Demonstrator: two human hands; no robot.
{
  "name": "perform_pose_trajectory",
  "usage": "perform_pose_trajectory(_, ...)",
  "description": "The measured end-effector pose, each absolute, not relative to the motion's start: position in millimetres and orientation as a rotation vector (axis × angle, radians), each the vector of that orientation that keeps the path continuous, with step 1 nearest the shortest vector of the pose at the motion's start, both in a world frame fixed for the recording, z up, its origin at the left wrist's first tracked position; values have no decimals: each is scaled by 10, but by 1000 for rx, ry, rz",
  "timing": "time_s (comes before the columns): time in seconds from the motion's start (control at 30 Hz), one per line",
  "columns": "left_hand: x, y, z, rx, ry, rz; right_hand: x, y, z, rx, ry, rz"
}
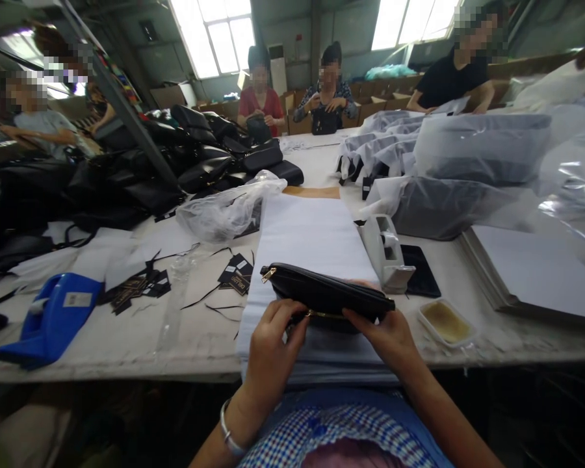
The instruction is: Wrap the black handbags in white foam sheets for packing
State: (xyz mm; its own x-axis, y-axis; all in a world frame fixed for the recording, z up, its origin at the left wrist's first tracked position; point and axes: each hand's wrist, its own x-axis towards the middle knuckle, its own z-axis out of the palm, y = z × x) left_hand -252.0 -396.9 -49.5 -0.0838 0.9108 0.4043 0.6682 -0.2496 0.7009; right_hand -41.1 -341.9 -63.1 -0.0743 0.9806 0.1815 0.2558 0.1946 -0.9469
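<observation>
Black bag up in both hands, tilted over the white sheets at the near side of the table, and it's all about the gold zip along its front! Left hand pinched close at the zip's left end, thumb against fingertips; whether it has the pull or just the edge beside it, I can't tell. Right hand closed on the other end, thumb pressed to the front, fingers mostly hidden behind. Zip-handling is the step in hand, by my reading. A move along that zip would call for the right hand to hold the edge taut while the left draws smoothly. Tags lie loose to the left, apart from the bag.
</observation>
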Motion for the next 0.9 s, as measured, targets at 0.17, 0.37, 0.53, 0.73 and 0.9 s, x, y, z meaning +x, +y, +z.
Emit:
perform_pose_trajectory(0.17,-2510,-4091,-332,1812,1871,1050,-418,-3589,-610,-1212,-1577,920)
perform_pose_trajectory(0.37,-2470,-4209,-263,1799,2089,761,-397,-3677,-709,-1202,-1597,922)
perform_pose_trajectory(0.53,-2419,-4215,-342,1726,2141,878,-365,-3624,-703,-1202,-1594,991)
perform_pose_trajectory(0.73,-2353,-4178,-419,1670,1996,1161,-333,-3600,-670,-1199,-1613,1014)
perform_pose_trajectory(0.9,-2269,-4158,-495,1661,2015,1254,-301,-3598,-687,-1188,-1611,1033)
